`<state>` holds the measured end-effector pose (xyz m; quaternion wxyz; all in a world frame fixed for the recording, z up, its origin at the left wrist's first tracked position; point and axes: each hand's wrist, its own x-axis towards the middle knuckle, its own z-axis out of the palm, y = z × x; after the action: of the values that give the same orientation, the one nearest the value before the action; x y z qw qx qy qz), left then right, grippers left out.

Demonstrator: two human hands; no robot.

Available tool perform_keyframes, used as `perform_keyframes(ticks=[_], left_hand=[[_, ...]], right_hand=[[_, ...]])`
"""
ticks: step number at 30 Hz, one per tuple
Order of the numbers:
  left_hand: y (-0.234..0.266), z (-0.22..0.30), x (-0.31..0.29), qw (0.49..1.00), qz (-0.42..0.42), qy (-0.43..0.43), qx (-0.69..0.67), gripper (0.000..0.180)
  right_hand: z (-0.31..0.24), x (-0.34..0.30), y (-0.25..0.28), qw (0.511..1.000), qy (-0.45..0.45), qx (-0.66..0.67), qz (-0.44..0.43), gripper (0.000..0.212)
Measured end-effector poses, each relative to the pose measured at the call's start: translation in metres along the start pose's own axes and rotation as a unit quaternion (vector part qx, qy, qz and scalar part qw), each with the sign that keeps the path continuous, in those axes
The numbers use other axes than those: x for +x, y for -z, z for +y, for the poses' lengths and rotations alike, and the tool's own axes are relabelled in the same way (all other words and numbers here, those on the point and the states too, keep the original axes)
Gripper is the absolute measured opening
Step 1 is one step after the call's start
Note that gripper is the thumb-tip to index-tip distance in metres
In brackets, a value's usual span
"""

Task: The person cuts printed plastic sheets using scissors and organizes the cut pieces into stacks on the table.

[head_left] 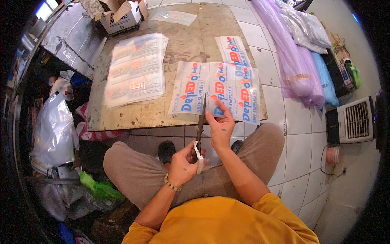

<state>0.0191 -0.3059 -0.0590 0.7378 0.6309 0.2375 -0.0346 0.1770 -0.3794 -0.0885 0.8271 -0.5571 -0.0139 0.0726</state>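
My left hand point(183, 166) is closed around the handles of a pair of scissors point(200, 124), which have white wrapping on the grip and long dark blades. The blades point away from me and reach into a clear printed plastic sheet point(212, 77), along the gap between two of its red and blue panels. At the sheet's near edge my right hand point(221, 127) grips it between thumb and fingers, just right of the blades. Whether the plastic is cut along the blades is too fine to make out. Another printed plastic piece point(228, 42) lies partly under the sheet's far side.
A low wooden table point(195, 44) stands before me. On its left lies a stack of printed plastic sheets point(136, 69); a loose sheet point(178, 17) and an open cardboard box point(122, 18) are farther back. Purple plastic rolls point(284, 53) and a heater-like appliance point(353, 120) stand right.
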Motion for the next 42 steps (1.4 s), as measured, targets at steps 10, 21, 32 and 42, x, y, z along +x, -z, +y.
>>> perform_keyframes(ticks=[10, 21, 32, 42], left_hand=[[-0.001, 0.001, -0.006, 0.999, 0.009, -0.002, -0.036, 0.062], [-0.003, 0.001, -0.007, 0.998, 0.014, -0.009, -0.062, 0.063], [0.0, 0.003, 0.002, 0.995, 0.003, -0.045, -0.084, 0.067], [-0.002, 0.01, -0.005, 0.993, 0.016, 0.005, -0.113, 0.062]], right_hand=[[0.003, 0.001, 0.003, 1.0, -0.003, 0.001, -0.016, 0.05], [-0.005, -0.006, 0.015, 0.997, 0.014, -0.075, -0.002, 0.053], [-0.005, -0.026, 0.015, 0.996, 0.016, -0.073, -0.045, 0.057], [-0.007, -0.027, 0.015, 0.998, 0.024, -0.061, -0.01, 0.058]])
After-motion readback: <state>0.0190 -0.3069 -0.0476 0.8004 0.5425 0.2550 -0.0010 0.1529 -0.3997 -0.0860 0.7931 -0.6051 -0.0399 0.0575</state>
